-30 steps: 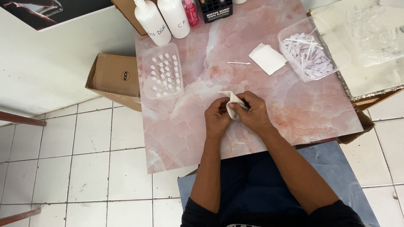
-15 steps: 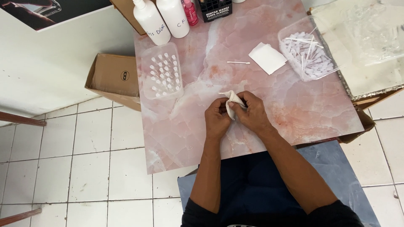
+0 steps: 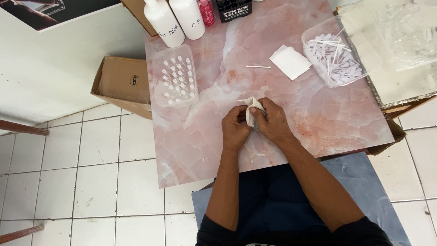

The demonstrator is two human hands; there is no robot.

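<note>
Our left hand (image 3: 235,128) and right hand (image 3: 272,122) have barely shifted; fingers of both keep pinching the crumpled white cloth (image 3: 251,109) over the table (image 3: 318,118), still working it.

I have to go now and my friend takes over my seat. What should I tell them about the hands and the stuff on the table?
Left hand: closed on the small white cloth, near the table's middle.
Right hand: also gripping the same cloth; whether anything is wrapped inside is hidden.
On the pink marble table: a clear tray of small white-capped vials to the left, one loose swab stick, a folded white tissue, a clear tub of sticks to the right, two white bottles at the far edge.
Done: cloth is in hand. Left: vials in their tray and sticks in their tub lie untouched.
</note>
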